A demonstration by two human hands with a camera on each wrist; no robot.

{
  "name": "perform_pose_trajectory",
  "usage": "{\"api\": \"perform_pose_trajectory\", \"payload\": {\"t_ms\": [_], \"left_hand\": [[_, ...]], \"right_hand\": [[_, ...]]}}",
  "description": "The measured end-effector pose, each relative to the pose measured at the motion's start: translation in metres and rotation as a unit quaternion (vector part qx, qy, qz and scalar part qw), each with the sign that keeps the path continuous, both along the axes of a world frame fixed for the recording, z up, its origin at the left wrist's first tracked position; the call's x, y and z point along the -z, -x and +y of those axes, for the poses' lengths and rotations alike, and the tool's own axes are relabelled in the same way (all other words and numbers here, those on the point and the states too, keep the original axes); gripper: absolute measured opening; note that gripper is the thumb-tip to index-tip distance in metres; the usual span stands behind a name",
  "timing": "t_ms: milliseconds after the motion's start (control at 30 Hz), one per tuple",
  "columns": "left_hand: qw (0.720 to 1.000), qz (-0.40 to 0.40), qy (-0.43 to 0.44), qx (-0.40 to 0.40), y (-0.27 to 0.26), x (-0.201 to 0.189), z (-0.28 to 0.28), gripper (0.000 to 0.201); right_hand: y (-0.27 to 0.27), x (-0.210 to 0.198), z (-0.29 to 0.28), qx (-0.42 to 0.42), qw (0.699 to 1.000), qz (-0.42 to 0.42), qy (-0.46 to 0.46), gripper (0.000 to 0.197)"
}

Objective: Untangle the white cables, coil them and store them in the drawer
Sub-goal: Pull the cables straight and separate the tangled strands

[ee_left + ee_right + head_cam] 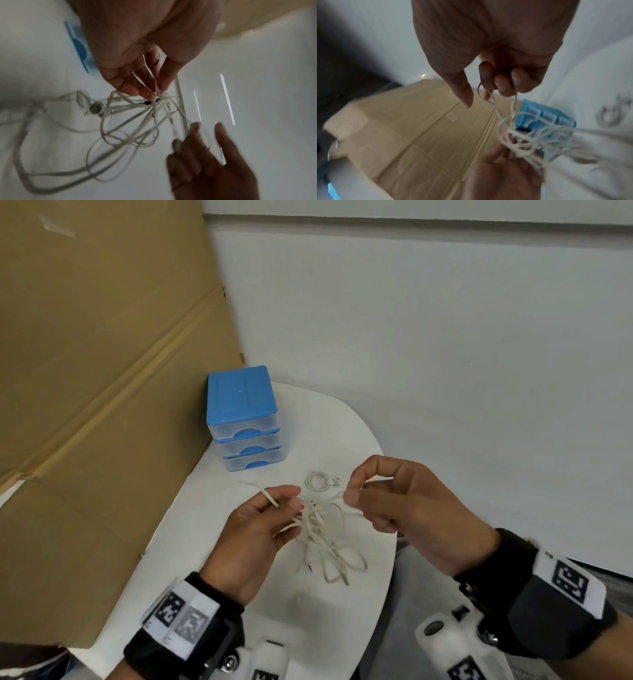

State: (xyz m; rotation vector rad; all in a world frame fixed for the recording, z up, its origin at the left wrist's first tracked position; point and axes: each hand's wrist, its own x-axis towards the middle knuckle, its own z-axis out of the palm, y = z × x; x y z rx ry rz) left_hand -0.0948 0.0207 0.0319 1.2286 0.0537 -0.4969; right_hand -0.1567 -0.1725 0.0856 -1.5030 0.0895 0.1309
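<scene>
A tangle of white cables (327,537) hangs between both hands above the white table (359,440). My left hand (294,510) grips the top of the bundle, with one flat strand looped over its index finger; in the left wrist view its fingers (130,89) pinch several strands. My right hand (352,495) pinches a single strand pulled out of the tangle (530,138), thumb against curled fingers (503,83). One coiled white cable (320,481) lies on the table behind the hands. The blue three-drawer unit (243,419) stands at the back left, all drawers shut.
A large cardboard sheet (102,354) leans along the table's left side, right behind the drawer unit. A pale wall (445,337) runs behind. The table's rounded right edge (394,535) passes under my right hand, with dark floor beyond.
</scene>
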Motion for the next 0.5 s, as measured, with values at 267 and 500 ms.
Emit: {"api": "perform_pose_trajectory", "payload": {"t_ms": [267,500], "left_hand": [[0.987,0.066,0.145,-0.016,0.002,-0.018,0.001,0.014],[1.0,0.008,-0.021,-0.017,-0.003,-0.011,0.005,0.019]], "right_hand": [[-0.007,0.02,-0.002,0.126,0.976,0.002,0.176,0.025],[-0.017,-0.004,-0.032,0.286,0.955,-0.027,-0.074,0.035]]}}
